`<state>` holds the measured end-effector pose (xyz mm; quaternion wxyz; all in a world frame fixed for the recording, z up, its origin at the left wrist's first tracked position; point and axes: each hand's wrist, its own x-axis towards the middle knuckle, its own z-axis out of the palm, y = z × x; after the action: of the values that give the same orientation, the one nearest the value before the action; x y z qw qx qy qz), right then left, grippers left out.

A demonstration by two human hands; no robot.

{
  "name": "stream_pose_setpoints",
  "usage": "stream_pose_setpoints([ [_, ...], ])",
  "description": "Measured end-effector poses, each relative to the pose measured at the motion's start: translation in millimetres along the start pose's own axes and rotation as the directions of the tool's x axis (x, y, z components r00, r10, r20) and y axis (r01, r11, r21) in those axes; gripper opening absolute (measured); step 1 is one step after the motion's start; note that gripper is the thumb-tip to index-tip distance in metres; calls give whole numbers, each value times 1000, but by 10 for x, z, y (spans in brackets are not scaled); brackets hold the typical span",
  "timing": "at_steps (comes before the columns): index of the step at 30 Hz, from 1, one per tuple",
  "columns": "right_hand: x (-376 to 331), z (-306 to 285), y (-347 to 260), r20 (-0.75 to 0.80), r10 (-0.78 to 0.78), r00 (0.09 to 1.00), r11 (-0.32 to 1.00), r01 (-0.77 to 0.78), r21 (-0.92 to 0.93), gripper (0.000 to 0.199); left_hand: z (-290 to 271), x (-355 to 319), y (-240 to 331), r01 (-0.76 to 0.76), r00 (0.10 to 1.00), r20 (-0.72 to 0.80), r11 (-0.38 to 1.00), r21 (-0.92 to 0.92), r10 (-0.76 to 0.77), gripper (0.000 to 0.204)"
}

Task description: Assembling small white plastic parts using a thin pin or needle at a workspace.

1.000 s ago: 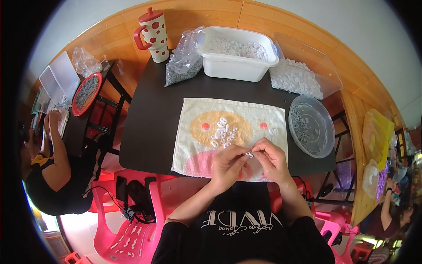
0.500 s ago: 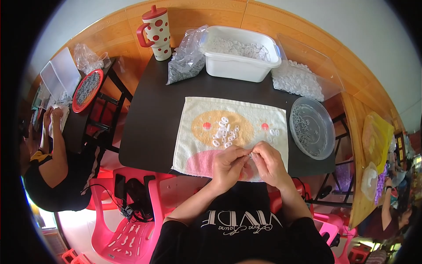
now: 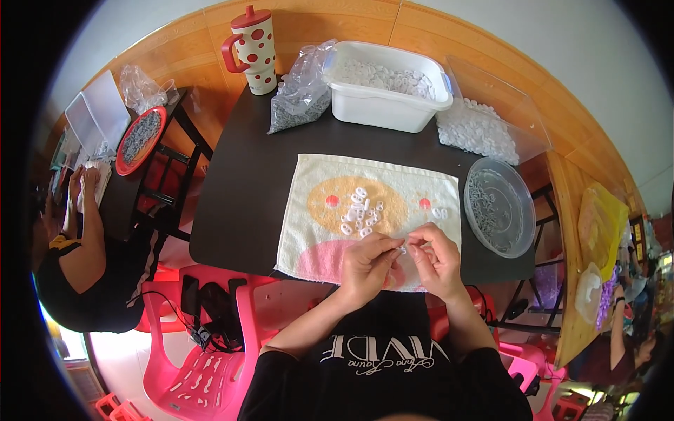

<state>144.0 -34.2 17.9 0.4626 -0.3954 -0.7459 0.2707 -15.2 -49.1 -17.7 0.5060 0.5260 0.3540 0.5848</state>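
Observation:
Above the near edge of a cream towel (image 3: 295, 231), my left hand (image 3: 365, 265) pinches a small white plastic piece (image 3: 402, 250) between thumb and forefinger. Right beside it is my right hand (image 3: 439, 263), its thumb and forefinger drawn together at the piece. Whatever sits between those right fingertips is too small to make out. Just beyond my hands lies a loose pile of white two-holed plastic pieces (image 3: 361, 212). A few more white pieces (image 3: 439, 212) lie apart, toward the towel's right side.
A clear round tray (image 3: 516, 228) with small grey parts stands right of the towel. Along the back are a spotted tumbler (image 3: 255, 56), a bag of grey parts (image 3: 298, 105), a white tub (image 3: 382, 109) and a pile of white pieces (image 3: 474, 130). A co-worker (image 3: 84, 266) sits at left.
My right hand's fingers have lifted and loosened slightly from the piece, showing more of it. My left hand stays nearly in place, still pinching.

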Motion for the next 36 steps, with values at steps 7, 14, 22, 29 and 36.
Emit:
stream_pose_setpoints([
  [7,63,54,-25,11,-87,996,995,88,-51,18,-22,2,-7,-14,1000,8,1000,-10,14,19],
  [14,55,87,-7,3,-152,988,983,151,-103,18,-17,1,32,-5,1000,-7,1000,-12,5,17],
  [22,37,97,-3,-5,-159,987,983,158,-99,17,-20,-12,26,-2,1000,6,1000,14,2,17],
  [29,68,-65,-15,-112,72,991,996,-66,56,11,-137,34,92,99,959,-215,927,-363,-186,24],
  [36,4,58,-3,205,-115,972,926,180,-331,24,-287,142,120,44,981,-160,933,-357,-107,23],
])
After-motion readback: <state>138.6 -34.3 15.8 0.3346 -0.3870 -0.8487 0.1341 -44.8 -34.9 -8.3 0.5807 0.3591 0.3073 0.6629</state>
